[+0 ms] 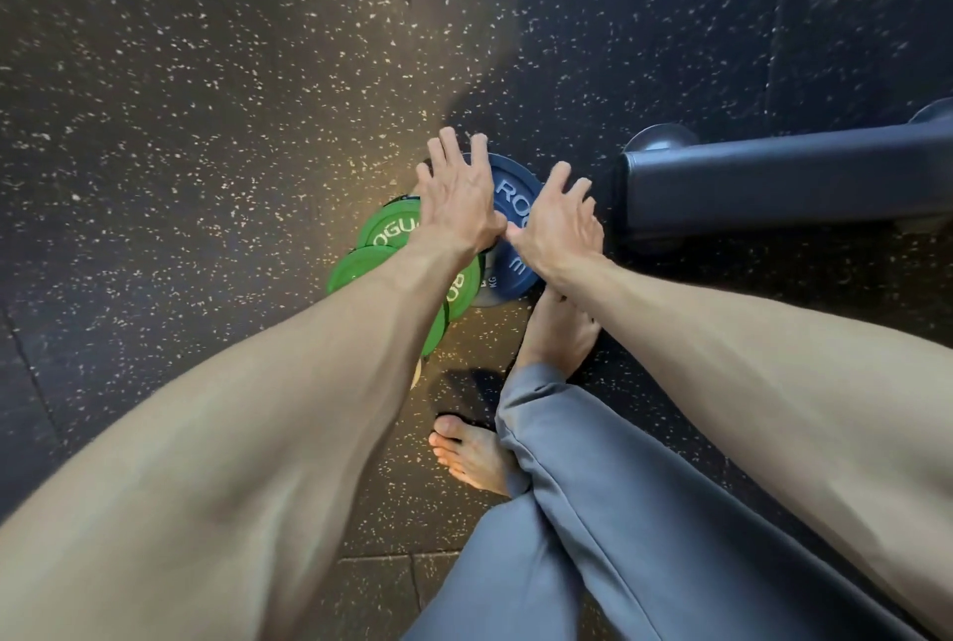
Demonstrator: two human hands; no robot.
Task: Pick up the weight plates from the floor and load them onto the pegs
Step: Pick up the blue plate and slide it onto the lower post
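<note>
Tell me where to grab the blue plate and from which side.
Take the blue plate by its rim, from above, probably at the far and right edges: it lies flat on top, with floor showing beyond them, while green plates crowd its left side.

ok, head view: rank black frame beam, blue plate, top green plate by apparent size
1. black frame beam
2. blue plate and top green plate: look about alike, both partly hidden, so unranked

A person's bare forearms (258, 408), loose, smooth blue-grey trousers (608, 527) with a stitched side seam, and bare feet (472, 454).
</note>
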